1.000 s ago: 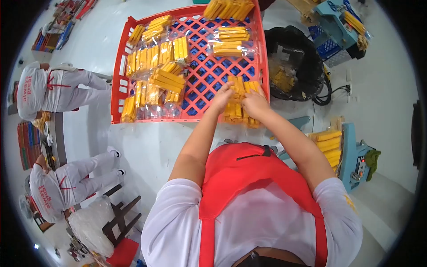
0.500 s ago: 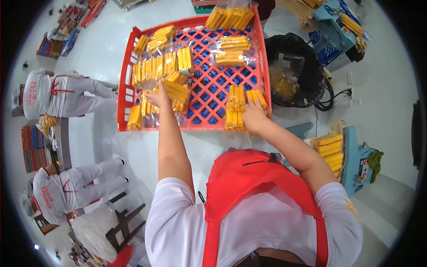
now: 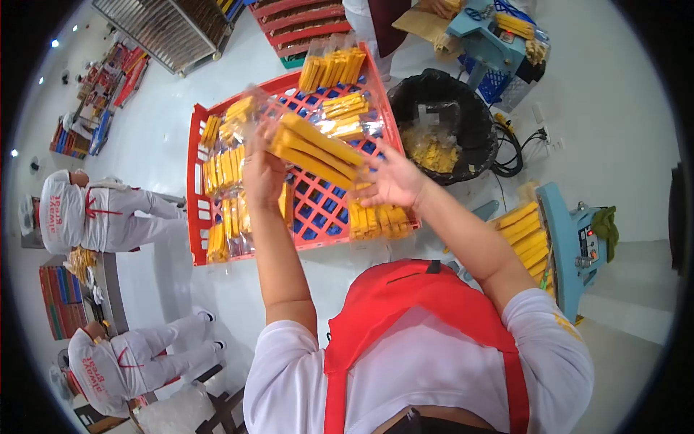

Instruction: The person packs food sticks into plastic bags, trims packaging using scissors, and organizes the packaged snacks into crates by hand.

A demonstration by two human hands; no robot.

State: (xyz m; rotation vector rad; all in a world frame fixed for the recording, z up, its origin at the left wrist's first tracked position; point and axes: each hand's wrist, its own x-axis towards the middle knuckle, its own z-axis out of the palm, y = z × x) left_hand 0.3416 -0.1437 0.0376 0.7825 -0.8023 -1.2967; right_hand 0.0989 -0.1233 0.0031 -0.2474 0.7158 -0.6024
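Note:
A clear plastic bag of long yellow sticks (image 3: 318, 150) is raised above the red crate (image 3: 194, 170), tilted with its left end higher. My left hand (image 3: 263, 172) is closed on that left end. At the other end is my right hand (image 3: 394, 176), open with its fingers spread; whether the fingertips touch the bag I cannot tell. Below my right hand, more bagged yellow sticks (image 3: 377, 220) lie in the crate's near right corner. Other bags (image 3: 225, 170) fill its left side, and a few (image 3: 343, 108) lie toward the far right.
Right of the crate stands a black-lined bin (image 3: 473, 141) with yellow scraps inside. A blue machine (image 3: 567, 242) with bagged sticks is at my right, another blue machine (image 3: 481, 43) farther off. Two people in white (image 3: 119, 206) work at the left. A wheeled rack (image 3: 163, 32) stands behind.
My left hand has lifted a bag of yellow sticks out of the crate. My right hand has left the near right bags and moved up, opening beside the lifted bag. The view has shifted.

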